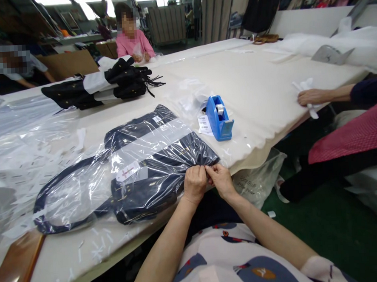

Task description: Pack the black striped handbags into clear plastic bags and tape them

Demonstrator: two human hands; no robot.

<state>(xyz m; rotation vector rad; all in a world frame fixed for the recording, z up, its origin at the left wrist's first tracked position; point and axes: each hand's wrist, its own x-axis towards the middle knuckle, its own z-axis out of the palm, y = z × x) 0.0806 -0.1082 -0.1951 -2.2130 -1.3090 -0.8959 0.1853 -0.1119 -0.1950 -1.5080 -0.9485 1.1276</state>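
Note:
A dark handbag [158, 168] lies flat near the table's front edge, wrapped in a clear plastic bag [91, 181]. Its long handle loop points left under the film, and a white tag [131, 173] shows on it. My left hand [195, 184] is closed on the gathered plastic at the bag's near right corner. Right beside it, my right hand [221, 179] pinches the same bunched film, fingertips almost touching the left ones. The plastic pulls into creases toward both hands. What exactly lies between the fingertips is hidden.
A blue tape dispenser [218, 118] stands beyond my hands, by a sheet of printed labels [204, 125]. Black bags [102, 86] are stacked farther back. A brown case [17, 268] sits at front left. A co-worker's hand [313, 97] holds white material at right; another person [134, 40] sits across.

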